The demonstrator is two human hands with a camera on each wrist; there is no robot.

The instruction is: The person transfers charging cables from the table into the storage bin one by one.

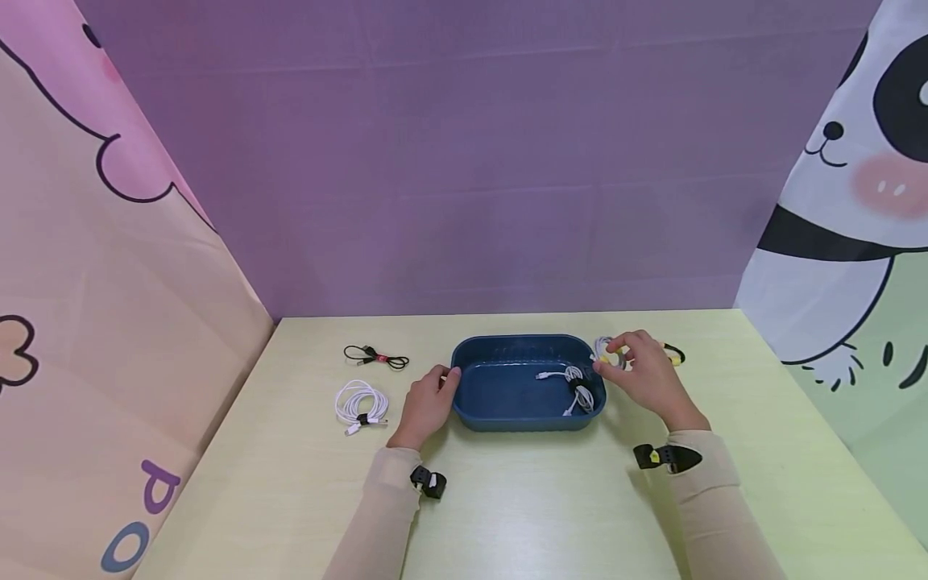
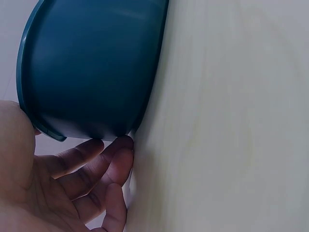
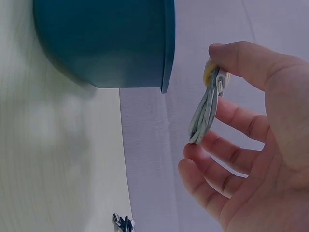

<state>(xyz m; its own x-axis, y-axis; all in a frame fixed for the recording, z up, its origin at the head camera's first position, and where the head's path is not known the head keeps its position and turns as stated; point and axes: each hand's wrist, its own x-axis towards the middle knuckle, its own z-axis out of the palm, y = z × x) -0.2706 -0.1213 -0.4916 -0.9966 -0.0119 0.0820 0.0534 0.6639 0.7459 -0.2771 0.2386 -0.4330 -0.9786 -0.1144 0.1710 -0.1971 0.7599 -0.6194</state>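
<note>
Cable [image 3: 206, 108], pinched by the right hand [image 1: 648, 380], could snag, if carried low, the tub [image 1: 500, 395] the left hand [image 1: 426, 405] grips.

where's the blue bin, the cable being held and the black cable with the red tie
Blue bin [image 1: 503, 391]: head view, on its bare inner floor.
Held cable [image 3: 205, 108]: right wrist view, on its bundled strands.
Black cable [image 1: 372, 354]: head view, near its bundled middle.

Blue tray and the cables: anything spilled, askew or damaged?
Nothing stands out. The blue tray sits upright, one tied white cable inside. The black cable and white coil at left are bound; the right hand pinches another bundle by the tray's right end. A black-and-yellow item beyond that hand is mostly hidden. No damage shows.
</note>
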